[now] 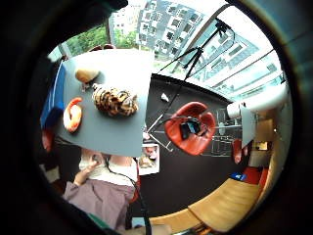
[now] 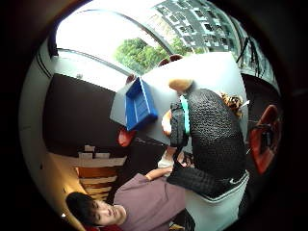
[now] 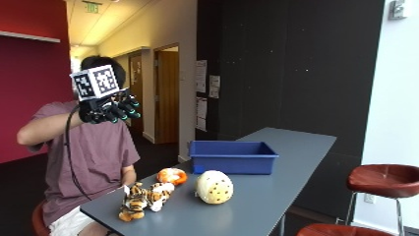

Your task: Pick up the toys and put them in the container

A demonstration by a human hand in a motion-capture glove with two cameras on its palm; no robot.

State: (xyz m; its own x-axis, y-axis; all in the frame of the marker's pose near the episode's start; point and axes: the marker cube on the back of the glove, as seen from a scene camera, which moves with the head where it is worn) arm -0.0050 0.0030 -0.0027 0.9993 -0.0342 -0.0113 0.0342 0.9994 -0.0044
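Tiger toy (image 3: pixel 140 199) on table (image 3: pixel 262 196), far below raised gloved right hand (image 3: pixel 108 110), fingers relaxed, empty

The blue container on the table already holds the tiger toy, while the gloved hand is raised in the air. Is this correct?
Not quite. The outside view shows the blue container with no toy visible inside; the tiger toy lies on the table near the person, beside an orange toy and a round cream toy. The gloved hand is indeed raised in the air.
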